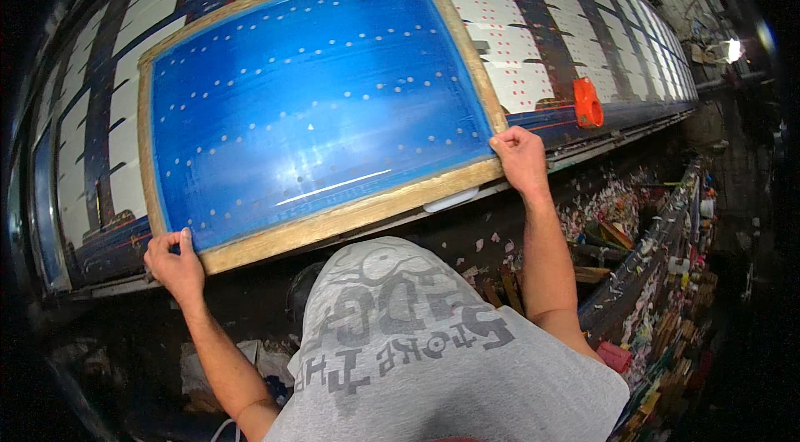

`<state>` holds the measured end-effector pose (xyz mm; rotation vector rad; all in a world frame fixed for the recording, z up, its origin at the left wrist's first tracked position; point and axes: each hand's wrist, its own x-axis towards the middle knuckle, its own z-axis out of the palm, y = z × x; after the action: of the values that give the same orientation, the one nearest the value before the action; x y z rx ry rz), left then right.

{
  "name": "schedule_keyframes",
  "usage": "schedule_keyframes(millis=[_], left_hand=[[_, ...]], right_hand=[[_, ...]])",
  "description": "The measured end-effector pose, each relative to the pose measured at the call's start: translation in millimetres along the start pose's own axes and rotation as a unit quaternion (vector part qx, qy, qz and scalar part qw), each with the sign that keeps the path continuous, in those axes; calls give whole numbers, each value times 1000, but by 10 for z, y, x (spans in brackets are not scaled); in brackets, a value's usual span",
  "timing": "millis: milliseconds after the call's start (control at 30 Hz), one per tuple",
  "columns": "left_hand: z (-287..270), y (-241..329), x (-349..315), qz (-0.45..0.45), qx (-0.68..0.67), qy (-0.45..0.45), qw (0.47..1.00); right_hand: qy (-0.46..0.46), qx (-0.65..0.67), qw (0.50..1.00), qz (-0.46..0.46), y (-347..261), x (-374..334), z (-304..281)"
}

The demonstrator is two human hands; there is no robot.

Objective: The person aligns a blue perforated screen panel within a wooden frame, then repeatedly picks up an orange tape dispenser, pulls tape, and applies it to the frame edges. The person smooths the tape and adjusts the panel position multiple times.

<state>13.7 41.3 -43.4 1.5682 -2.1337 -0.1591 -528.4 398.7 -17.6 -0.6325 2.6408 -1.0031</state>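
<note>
A wooden-framed printing screen [310, 113] with a blue mesh face and rows of small pale dots lies over a long table. My left hand [177, 260] grips its near left corner, thumb up on the frame's inner edge. At the near right corner, my right hand [522, 157] pinches the wooden rim between thumb and fingers. Under and around the screen are white fabric-like panels [492, 29]; those to its right carry red dots. The screen hides the panels directly beneath it.
An orange plastic object [588, 103] sits on the table's near edge, right of the screen. A pale elongated thing [451, 199] shows below the screen's near rim. Scraps and wood pieces [621, 225] litter the floor at right. A long beam [642, 254] stands there too.
</note>
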Motion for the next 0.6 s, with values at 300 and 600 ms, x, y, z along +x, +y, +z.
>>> schedule_keyframes(millis=[300,600], left_hand=[[-11,1,9,-34,12,-30,999],[0,-8,6,-29,7,-25,999]], right_hand=[[-4,-8,1000,21,-23,-6,4],[-11,-17,999,28,-1,21,9]])
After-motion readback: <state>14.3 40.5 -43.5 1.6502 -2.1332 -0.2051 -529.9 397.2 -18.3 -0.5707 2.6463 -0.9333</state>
